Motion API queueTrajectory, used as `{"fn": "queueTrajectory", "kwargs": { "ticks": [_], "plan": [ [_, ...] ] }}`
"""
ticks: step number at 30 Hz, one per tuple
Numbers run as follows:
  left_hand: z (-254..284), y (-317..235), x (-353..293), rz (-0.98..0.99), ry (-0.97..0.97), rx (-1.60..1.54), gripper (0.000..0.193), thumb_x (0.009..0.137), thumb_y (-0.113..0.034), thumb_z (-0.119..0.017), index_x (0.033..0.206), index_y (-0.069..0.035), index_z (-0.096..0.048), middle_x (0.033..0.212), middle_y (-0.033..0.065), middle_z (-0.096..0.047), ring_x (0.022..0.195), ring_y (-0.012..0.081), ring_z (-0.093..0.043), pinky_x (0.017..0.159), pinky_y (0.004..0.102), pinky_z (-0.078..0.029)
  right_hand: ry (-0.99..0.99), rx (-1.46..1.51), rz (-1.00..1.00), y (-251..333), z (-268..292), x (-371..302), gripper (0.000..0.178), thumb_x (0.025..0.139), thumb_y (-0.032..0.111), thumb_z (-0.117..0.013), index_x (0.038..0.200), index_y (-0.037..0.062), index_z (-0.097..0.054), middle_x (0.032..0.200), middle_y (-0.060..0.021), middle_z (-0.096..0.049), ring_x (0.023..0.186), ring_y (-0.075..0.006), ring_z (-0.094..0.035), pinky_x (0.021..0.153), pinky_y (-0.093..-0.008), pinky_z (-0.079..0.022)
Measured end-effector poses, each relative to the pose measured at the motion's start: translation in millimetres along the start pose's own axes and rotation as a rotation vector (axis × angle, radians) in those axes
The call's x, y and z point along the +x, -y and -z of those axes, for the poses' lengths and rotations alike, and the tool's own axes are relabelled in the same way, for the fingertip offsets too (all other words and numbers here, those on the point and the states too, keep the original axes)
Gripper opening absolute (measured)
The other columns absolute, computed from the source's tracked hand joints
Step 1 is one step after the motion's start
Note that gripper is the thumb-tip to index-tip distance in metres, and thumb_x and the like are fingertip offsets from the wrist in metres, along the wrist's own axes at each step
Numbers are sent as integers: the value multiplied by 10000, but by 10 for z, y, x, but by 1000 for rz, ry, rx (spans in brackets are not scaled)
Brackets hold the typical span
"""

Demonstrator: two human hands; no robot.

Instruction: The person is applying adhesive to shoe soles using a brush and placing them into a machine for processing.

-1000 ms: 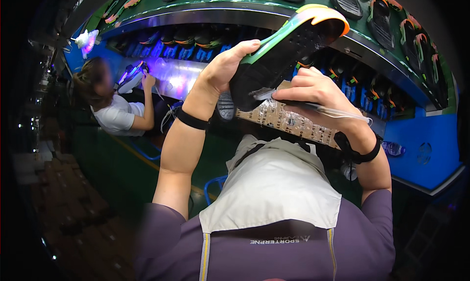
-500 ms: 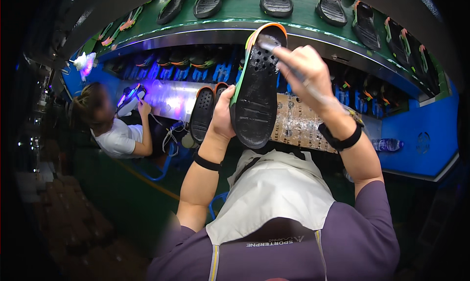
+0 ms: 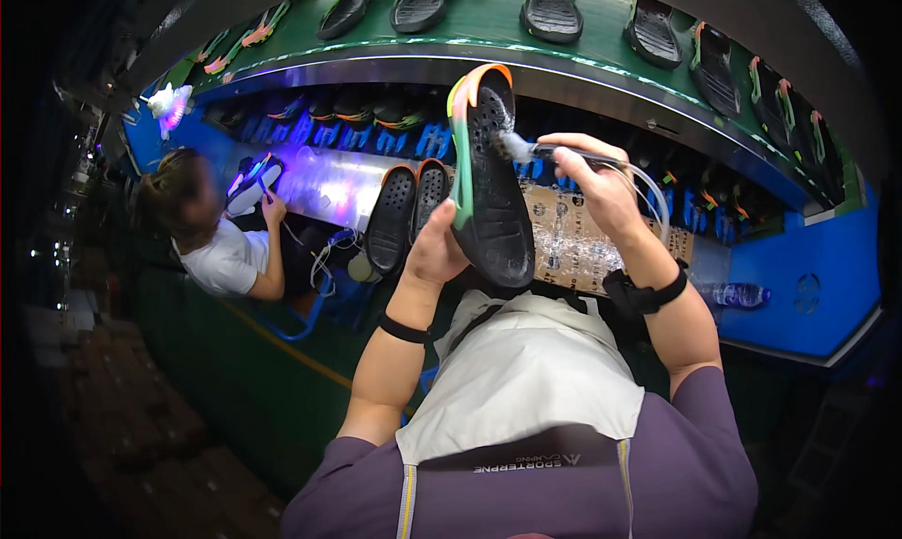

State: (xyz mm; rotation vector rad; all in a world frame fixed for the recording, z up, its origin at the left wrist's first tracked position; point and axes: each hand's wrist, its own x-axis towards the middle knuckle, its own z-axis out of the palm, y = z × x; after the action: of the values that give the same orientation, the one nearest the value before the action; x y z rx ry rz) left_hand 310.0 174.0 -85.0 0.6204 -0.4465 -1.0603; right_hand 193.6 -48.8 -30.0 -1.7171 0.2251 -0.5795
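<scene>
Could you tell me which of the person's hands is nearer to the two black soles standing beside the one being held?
Left. The left hand, holding the raised sole, sits right beside the two black soles; the right hand with the brush is beyond the raised sole.

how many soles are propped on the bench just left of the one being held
2. Both stand side by side left of the held sole: the left sole and the right sole, which sits above the left hand. More may be hidden behind the held one.
</scene>
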Motion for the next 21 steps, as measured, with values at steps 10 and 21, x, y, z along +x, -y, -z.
{"fn": "queueTrajectory", "kwargs": {
  "ticks": [10, 21],
  "plan": [
    [-44, 23, -12, -109, -113, 145, 903, 952, -595, -705, 1581, -38, -374, 1449, 104, -584, 1334, 216, -591, 1158, 401, -476, 74, 30, -176, -194, -106, -86, 211, 991, 179, -701, 1152, 73, -786, 939, -49, -732, 845, -138, -652, 767, -283, -517],
    [194, 116, -80, -113, -210, 103, 841, 976, -600, -662, 1553, -33, -431, 1445, 136, -617, 1316, 265, -620, 1143, 444, -497, 90, -142, -143, -195, -39, -266, 201, 961, 134, -701, 1120, 37, -777, 915, -44, -702, 793, -120, -611, 763, -282, -515]
  ]
}}
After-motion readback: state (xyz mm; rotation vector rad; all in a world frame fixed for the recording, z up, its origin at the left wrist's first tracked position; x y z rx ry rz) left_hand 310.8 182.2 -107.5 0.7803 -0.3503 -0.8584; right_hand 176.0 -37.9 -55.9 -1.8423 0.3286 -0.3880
